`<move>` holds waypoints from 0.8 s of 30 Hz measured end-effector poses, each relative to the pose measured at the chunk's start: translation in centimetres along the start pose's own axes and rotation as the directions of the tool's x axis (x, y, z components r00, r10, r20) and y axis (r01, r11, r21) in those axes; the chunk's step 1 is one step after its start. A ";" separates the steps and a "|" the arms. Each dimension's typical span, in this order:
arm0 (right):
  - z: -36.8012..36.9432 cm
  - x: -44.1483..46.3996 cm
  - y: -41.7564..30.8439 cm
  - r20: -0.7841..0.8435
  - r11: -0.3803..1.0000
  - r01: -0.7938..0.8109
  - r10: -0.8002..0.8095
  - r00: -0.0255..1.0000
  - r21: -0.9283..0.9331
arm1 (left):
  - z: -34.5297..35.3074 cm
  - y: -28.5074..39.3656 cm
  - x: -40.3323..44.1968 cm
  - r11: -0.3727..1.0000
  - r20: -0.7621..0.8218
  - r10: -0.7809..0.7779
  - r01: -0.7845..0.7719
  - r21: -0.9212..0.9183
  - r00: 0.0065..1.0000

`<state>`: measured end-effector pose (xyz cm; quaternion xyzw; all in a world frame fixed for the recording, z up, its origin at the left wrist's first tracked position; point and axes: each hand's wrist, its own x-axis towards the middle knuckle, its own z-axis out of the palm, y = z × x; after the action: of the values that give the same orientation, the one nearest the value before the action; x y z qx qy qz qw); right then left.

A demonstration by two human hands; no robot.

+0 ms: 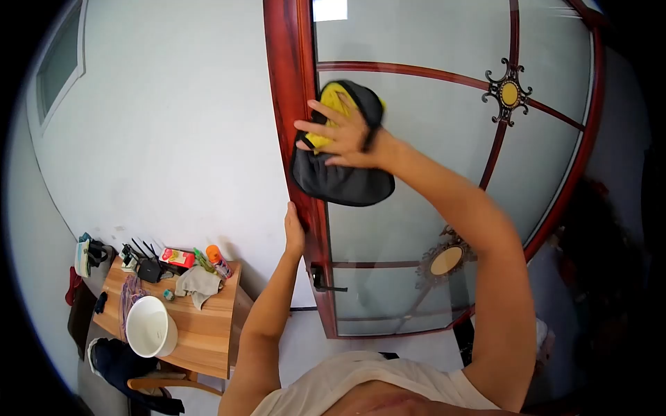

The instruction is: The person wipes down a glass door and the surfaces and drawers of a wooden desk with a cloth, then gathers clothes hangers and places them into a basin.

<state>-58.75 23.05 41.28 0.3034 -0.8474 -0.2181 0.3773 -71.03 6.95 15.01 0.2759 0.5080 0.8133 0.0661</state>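
Note:
A dark grey cloth (pixel 347 182) with a yellow side and black edging lies against the red frame and glass of a door (pixel 409 173). My right hand (pixel 345 137) presses on it, fingers spread. Lower down, my left hand (pixel 294 229) rests flat along the edge of the red door frame (pixel 286 104), its fingers stretched upward and holding nothing. Below that hand, a dark door handle (pixel 326 281) sticks out from the frame.
At the lower left stands a wooden table (pixel 201 340) with a white bucket (pixel 150 327), a grey rag (pixel 199 285), a black router (pixel 149 270) and an orange-capped can (pixel 218 261). A wooden chair (pixel 163 383) is beside it. Ornaments decorate the door glass.

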 end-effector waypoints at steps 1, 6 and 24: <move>0.2 0.3 1.1 -0.007 0.959 -0.152 0.158 0.987 0.241 | 0.2 0.0 0.2 1.000 -0.011 -0.015 0.015 0.017 1.000; -4.0 7.1 10.8 -0.351 0.853 -0.214 0.039 0.935 -0.476 | 0.5 -2.1 3.4 0.999 -0.053 -0.034 0.035 0.030 0.998; -3.7 11.4 13.8 -0.397 0.868 -0.331 0.174 0.901 -0.371 | 1.0 -5.5 6.2 0.994 -0.003 0.056 -0.056 0.099 0.998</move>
<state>-66.75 24.68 57.64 0.1316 -0.7298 -0.2894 0.6052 -76.70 12.74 12.94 0.2906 0.5399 0.7895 0.0279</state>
